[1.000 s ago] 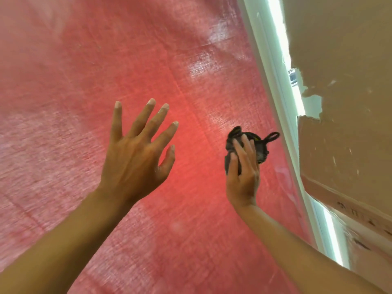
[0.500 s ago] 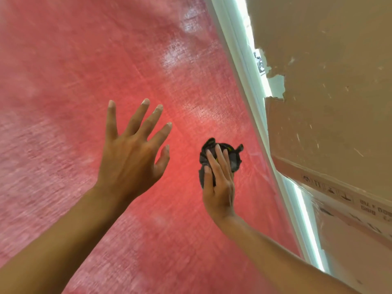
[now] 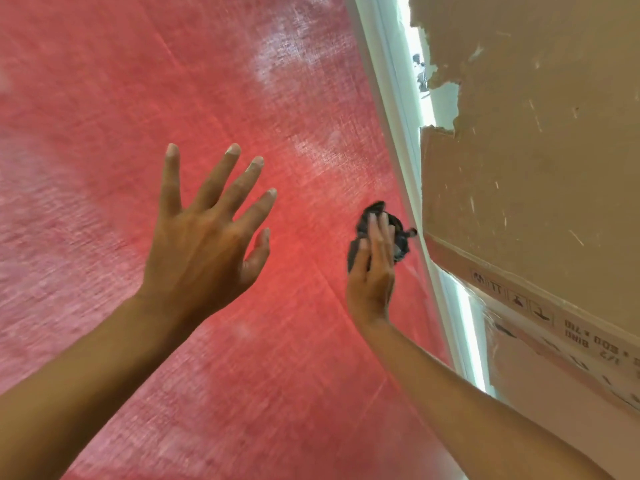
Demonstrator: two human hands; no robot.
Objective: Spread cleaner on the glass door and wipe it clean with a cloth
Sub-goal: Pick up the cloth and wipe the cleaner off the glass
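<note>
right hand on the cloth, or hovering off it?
Touching. In the head view the right hand lies with straight fingers over the dark cloth, pressing it to the glass door; no gap shows.

Torn cardboard [image 3: 540,140] beside white frame [image 3: 398,109]
</note>
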